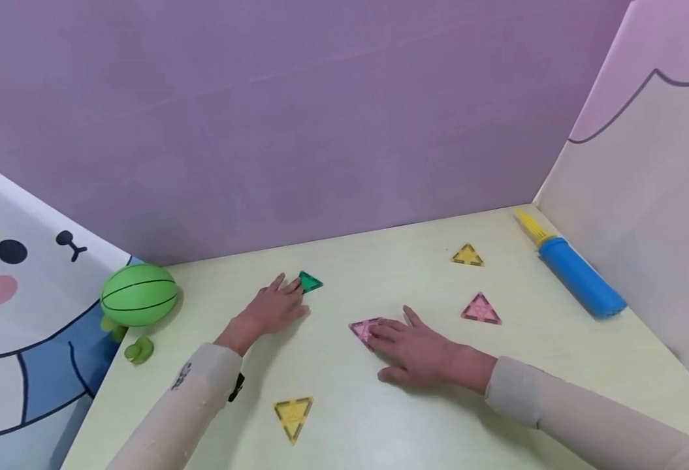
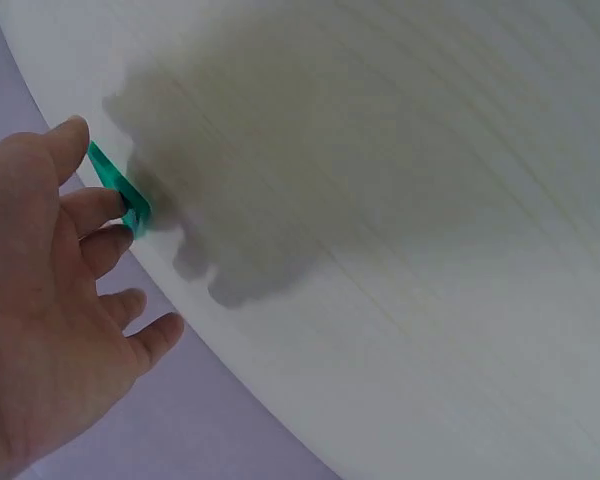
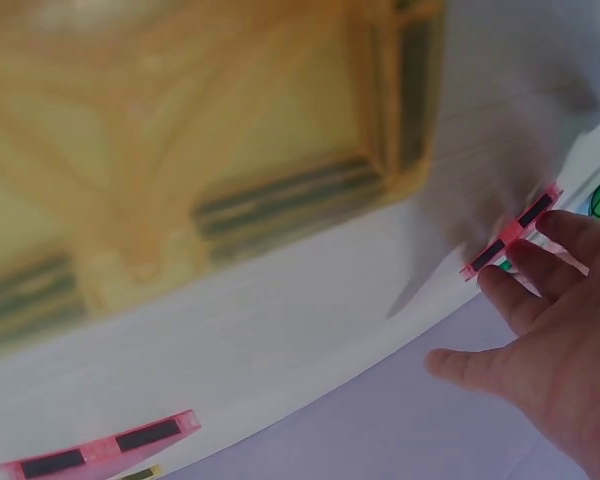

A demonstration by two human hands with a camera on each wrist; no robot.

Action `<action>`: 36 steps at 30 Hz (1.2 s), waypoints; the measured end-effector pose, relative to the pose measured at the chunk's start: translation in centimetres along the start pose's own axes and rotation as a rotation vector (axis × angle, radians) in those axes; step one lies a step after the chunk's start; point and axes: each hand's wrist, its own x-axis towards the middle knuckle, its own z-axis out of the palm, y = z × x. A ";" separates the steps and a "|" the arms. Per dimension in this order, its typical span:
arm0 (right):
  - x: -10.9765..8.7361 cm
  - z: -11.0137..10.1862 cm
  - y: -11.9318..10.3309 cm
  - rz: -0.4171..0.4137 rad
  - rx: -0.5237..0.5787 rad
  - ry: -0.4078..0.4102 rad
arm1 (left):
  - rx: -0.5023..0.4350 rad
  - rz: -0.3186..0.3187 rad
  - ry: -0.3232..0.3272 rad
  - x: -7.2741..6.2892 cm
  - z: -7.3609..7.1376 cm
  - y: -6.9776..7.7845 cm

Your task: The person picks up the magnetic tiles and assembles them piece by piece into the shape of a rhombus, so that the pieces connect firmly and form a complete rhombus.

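Observation:
My left hand (image 1: 270, 308) reaches over the left middle of the table, its fingertips on a green triangular magnetic tile (image 1: 311, 282). In the left wrist view the fingers are a little bent beside that tile (image 2: 130, 205). My right hand (image 1: 420, 352) is spread, with fairly straight fingertips resting on a pink triangular magnetic tile (image 1: 362, 329), partly covering it. A second pink tile (image 1: 481, 309) lies right of that hand. One yellow tile (image 1: 468, 255) lies farther back; another yellow tile (image 1: 293, 418) lies near the front and looms large in the right wrist view.
A green ball (image 1: 138, 295) sits at the table's left edge, with a small green toy (image 1: 140, 350) in front of it. A blue pump (image 1: 579, 274) with a yellow end lies at the right. A purple wall (image 1: 320, 130) borders the back of the table (image 1: 379, 424).

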 end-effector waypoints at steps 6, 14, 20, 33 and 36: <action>-0.1 -0.1 -0.2 -0.019 0.026 -0.003 | 0.029 0.067 -0.010 -0.1 0.0 2.0; 0.0 -0.4 -0.6 -0.045 0.015 0.002 | 0.063 0.151 0.003 -0.6 0.1 4.8; 0.1 -0.4 -0.8 -0.055 0.024 0.004 | 0.066 0.185 -0.006 -1.5 0.3 6.2; 0.3 -0.2 -0.8 -0.027 0.015 -0.022 | 0.082 0.263 -0.013 -2.4 0.4 7.3; 0.3 -0.2 -0.7 -0.017 0.015 -0.025 | 0.085 0.285 -0.022 -2.6 0.3 7.6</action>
